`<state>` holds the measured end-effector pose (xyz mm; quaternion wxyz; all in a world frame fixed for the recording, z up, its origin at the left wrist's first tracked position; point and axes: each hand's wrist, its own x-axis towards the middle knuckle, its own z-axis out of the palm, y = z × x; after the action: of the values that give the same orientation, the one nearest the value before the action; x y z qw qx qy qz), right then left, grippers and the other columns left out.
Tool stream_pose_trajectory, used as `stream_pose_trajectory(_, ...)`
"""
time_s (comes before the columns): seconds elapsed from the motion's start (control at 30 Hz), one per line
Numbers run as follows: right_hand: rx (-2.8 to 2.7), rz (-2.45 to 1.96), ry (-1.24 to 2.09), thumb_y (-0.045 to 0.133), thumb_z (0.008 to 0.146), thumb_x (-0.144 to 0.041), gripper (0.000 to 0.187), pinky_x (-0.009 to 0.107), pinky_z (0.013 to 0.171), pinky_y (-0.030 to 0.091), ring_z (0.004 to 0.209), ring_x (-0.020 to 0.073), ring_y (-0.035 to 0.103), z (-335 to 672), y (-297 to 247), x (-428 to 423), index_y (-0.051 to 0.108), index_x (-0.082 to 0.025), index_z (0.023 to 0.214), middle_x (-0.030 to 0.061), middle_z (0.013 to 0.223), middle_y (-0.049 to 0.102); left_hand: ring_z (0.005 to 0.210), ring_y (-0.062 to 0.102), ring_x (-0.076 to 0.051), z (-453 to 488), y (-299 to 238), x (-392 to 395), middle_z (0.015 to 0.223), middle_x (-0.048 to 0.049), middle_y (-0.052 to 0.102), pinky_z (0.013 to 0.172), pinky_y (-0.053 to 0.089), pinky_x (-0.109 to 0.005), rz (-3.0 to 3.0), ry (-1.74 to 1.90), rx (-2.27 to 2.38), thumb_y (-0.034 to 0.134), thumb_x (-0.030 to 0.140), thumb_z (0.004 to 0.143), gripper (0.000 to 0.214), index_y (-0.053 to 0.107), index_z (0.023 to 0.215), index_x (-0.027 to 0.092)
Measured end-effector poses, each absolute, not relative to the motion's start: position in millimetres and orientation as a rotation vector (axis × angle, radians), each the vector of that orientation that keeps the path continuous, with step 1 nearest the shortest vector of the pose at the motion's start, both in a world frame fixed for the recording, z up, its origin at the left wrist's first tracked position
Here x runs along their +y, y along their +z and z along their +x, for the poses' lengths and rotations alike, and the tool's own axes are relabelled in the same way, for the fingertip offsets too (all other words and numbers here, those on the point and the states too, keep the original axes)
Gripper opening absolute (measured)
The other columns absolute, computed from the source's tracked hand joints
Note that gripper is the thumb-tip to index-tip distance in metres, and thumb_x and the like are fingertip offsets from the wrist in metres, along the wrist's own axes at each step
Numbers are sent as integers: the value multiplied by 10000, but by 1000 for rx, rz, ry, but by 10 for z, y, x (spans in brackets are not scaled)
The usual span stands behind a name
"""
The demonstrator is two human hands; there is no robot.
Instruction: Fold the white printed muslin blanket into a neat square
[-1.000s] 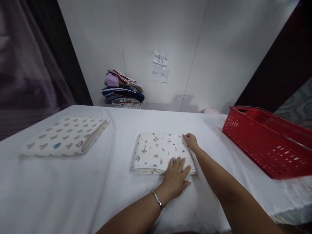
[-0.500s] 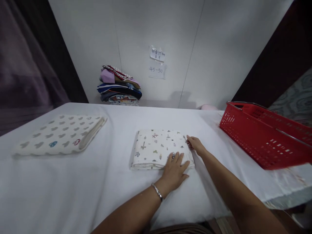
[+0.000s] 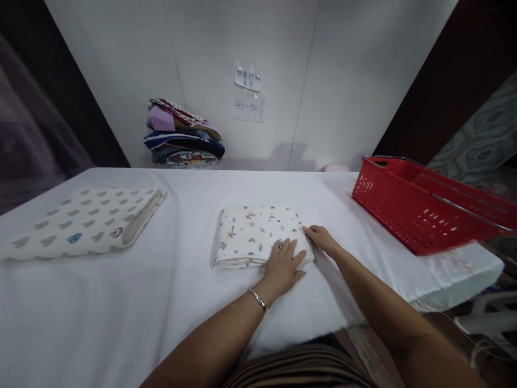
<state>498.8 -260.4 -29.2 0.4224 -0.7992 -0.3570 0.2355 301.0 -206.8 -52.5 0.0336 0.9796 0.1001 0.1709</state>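
A white cloth (image 3: 246,231) printed with small plant-like motifs in grey, brown and green lies folded into a thick rectangle on the white-covered table. My left hand (image 3: 281,267), with a silver bracelet at its wrist, rests flat on the near right part of the cloth, fingers spread. At the right edge of the same cloth is my right hand (image 3: 321,238), its fingers pressed together on the edge. The fingertips there are partly hidden.
A second folded cloth (image 3: 91,221) with grey mushroom-like shapes lies to the left. On the right stands a red plastic basket (image 3: 404,210) with metal handles. Stacked folded fabrics (image 3: 183,134) rest against the wall under paper signs (image 3: 247,94). A white stool (image 3: 490,318) shows at lower right.
The view has shifted, so everything sits slightly further left and higher. My right hand has stayed at the cloth's right edge, its fingers drawn closer together. My left hand still lies flat on it.
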Motion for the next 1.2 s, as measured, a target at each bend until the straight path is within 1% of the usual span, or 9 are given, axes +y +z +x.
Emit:
stream_pose_trajectory(0.13,-997,-2065,508,574,685,-567,398,248,498,295,533,112,389,4970,-311,-2592,546,-179,600,-28,526,473,1368,273,-312,3012,-546,-2064,1478,-95,340,1104,210,-525,3016,543,308,490,521,873,545,410,1360,290)
stream_pose_trajectory(0.27,-1007,-2033,447,555,675,-511,344,258,530,308,552,117,393,4946,-294,-2587,525,-187,564,-27,536,467,1367,276,-312,3009,-555,-2062,1478,-98,338,1104,212,-530,3016,548,297,482,517,878,543,401,1365,290)
stream_pose_trajectory(0.4,-939,-1992,427,529,695,-533,364,263,528,313,545,121,391,4931,-277,-2600,509,-193,568,-26,534,462,1368,275,-307,3010,-544,-2068,1479,-96,339,1103,216,-527,3014,547,305,471,520,883,533,410,1358,288)
stream_pose_trajectory(0.5,-930,-1995,449,522,715,-582,410,262,519,308,538,120,388,4937,-295,-2591,506,-193,585,-28,533,462,1365,281,-310,3015,-540,-2074,1470,-96,353,1103,218,-527,3014,536,319,489,522,874,536,418,1351,289)
stream_pose_trajectory(0.67,-978,-2035,534,635,632,-545,378,253,519,303,550,114,401,4967,-317,-2545,539,-182,593,-30,544,480,1370,271,-315,3019,-554,-2067,1477,-96,338,1106,209,-528,3011,541,311,486,520,875,541,407,1358,290)
stream_pose_trajectory(0.83,-906,-1876,526,624,634,-559,393,243,502,284,523,95,353,4959,-287,-2574,499,-190,588,-53,516,424,1377,255,-301,3013,-546,-2062,1488,-102,320,1105,216,-519,3014,536,289,496,499,877,550,393,1369,276)
stream_pose_trajectory(0.97,-790,-1892,613,656,593,-573,420,242,483,281,512,93,348,4933,-315,-2625,495,-185,573,-53,495,424,1371,263,-296,3009,-526,-2067,1472,-102,352,1105,216,-522,3013,507,282,491,483,883,534,403,1363,266)
stream_pose_trajectory(1.2,-850,-1992,698,652,649,-575,417,242,473,244,498,86,332,4935,-272,-2702,540,-174,621,-57,497,417,1369,267,-298,3009,-520,-2072,1479,-96,339,1109,206,-518,3011,497,283,492,483,883,533,403,1365,273)
